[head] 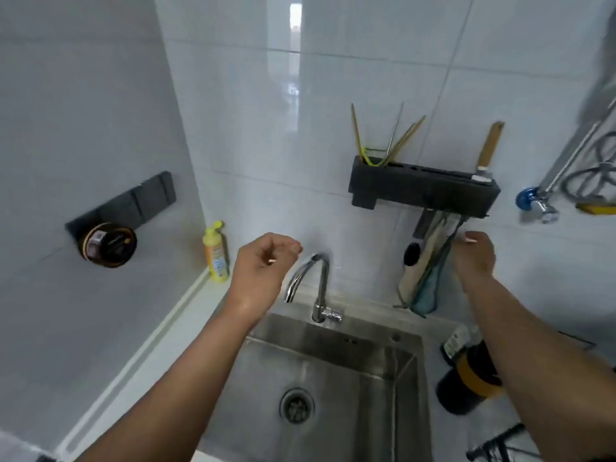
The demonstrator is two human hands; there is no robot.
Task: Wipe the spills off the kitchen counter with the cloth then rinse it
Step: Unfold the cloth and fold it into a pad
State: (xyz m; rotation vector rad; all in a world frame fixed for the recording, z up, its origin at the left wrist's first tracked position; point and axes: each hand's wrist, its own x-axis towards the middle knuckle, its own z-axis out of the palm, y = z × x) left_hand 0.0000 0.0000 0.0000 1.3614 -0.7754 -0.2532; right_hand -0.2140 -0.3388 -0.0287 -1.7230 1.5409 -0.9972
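Currently left hand (263, 261) hovers above the tap (320, 278), fingers loosely curled, holding nothing. Right hand (475, 256) touches the top of the blue cloth (430, 291) hanging under the wall rack (423, 188). Grip cannot be told; fingers blurred.

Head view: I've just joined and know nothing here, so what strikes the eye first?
Over the steel sink, the left hand hovers empty, loosely curled, by the faucet. The right hand is at the cloths hanging under the black rack on the wall.
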